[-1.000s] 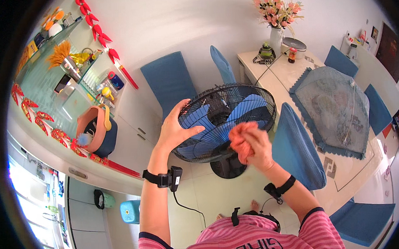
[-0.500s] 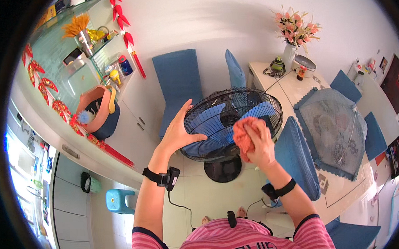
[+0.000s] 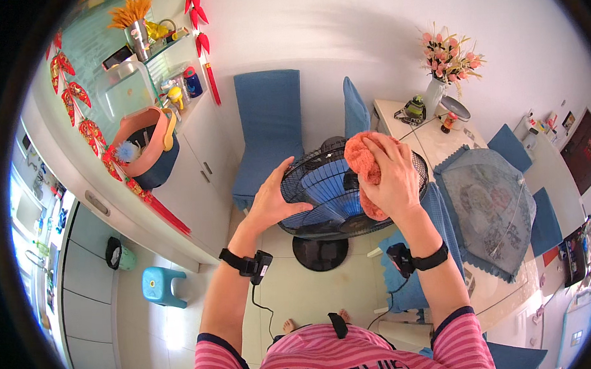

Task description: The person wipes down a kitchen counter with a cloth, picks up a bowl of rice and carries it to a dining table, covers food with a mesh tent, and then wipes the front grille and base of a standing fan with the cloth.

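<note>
A black fan (image 3: 321, 187) with blue blades stands in front of me on its round base (image 3: 320, 254), the wire cage tilted upward. My left hand (image 3: 268, 200) lies against the cage's left rim, thumb and fingers spread wide apart. In my right hand (image 3: 397, 181) is a bunched orange cloth (image 3: 363, 157), pressed on the upper right of the cage. The cloth and hand hide that side of the cage and part of the hub.
Blue-covered chairs (image 3: 268, 110) stand behind the fan and around a pale table (image 3: 397, 116) at right. On the table are a mesh food cover (image 3: 485, 197) and a flower vase (image 3: 437, 92). A blue stool (image 3: 158, 285) and a cabinet (image 3: 200, 162) are at left.
My right hand has moved the cloth up and slightly right over the cage, from its lower front to its upper right. My left hand stays at the left rim.
</note>
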### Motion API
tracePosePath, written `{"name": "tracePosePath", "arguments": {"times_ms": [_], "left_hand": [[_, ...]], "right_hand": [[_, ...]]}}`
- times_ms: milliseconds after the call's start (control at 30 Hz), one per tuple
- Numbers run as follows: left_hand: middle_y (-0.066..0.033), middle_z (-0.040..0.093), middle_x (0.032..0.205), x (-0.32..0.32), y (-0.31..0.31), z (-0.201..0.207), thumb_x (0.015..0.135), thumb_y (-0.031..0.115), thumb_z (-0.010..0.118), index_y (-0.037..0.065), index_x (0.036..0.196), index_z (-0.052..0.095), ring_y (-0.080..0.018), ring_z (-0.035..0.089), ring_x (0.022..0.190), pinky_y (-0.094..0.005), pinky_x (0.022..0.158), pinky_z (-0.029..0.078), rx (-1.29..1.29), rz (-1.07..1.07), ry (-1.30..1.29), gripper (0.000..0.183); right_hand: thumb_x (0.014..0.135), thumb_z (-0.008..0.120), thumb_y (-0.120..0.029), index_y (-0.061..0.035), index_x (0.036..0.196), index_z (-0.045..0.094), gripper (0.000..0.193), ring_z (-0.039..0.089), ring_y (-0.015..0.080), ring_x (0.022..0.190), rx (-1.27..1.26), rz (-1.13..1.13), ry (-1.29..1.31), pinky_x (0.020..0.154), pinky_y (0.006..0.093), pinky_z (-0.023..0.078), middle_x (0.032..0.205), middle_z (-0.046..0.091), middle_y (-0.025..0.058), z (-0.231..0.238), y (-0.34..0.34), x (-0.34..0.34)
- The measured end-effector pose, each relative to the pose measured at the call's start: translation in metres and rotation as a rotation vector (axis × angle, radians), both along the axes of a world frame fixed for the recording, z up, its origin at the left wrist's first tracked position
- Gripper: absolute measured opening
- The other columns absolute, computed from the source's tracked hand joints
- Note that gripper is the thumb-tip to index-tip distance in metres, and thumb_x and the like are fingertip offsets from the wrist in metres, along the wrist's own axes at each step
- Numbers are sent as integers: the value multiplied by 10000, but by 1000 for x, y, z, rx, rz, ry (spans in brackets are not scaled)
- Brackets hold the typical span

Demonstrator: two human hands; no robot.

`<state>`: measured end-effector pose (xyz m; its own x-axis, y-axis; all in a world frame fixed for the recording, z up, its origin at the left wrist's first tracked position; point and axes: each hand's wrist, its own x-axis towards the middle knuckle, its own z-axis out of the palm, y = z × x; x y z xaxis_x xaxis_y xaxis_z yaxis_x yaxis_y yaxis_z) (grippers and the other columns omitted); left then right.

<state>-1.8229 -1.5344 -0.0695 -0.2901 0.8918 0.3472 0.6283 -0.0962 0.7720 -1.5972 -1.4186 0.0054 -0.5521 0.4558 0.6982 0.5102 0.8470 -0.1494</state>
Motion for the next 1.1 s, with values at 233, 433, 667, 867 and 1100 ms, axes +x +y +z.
{"name": "tracePosePath", "arguments": {"times_ms": [233, 433, 667, 867, 1100], "left_hand": [[-145, 490, 1337, -2, 0, 2, 566, 212, 875, 64, 1403, 359, -264, 461, 1254, -355, 1048, 370, -10, 7, -2, 995], [-135, 464, 1371, -8, 1, -3, 562, 219, 878, 80, 1417, 337, -273, 450, 1269, -367, 1065, 358, 11, 30, 42, 1021], [-161, 455, 1375, -10, -7, -9, 563, 205, 883, 125, 1439, 309, -289, 423, 1292, -371, 1089, 326, -7, 37, -63, 1050], [-138, 481, 1346, -25, -1, -31, 605, 194, 874, 44, 1409, 343, -242, 451, 1261, -340, 1081, 327, -8, -89, -226, 974], [-115, 523, 1290, -23, -5, -24, 658, 192, 847, -6, 1362, 391, -201, 480, 1208, -324, 1058, 349, -4, -100, -234, 862]], "right_hand": [[558, 728, -89, -74, 1210, 585, 667, 471, 383, 1148, 153, 34, 82, 845, 407, 520, 1337, 449, 76, -57, -10, 10], [501, 738, -44, -65, 1213, 585, 728, 517, 367, 1121, 37, 149, 23, 864, 383, 514, 1303, 473, 109, -134, -19, 30], [495, 735, -34, -65, 1221, 569, 745, 539, 342, 961, 148, 198, 113, 813, 384, 500, 1291, 501, 69, -45, -22, 9], [559, 740, -54, -101, 1239, 544, 709, 493, 325, 1011, 93, 45, -175, 812, 378, 525, 1307, 459, 25, -1, -25, -27], [524, 692, 12, -77, 1257, 552, 751, 450, 378, 1199, 106, 108, -76, 903, 395, 504, 1363, 436, 85, -74, -25, 0]]}}
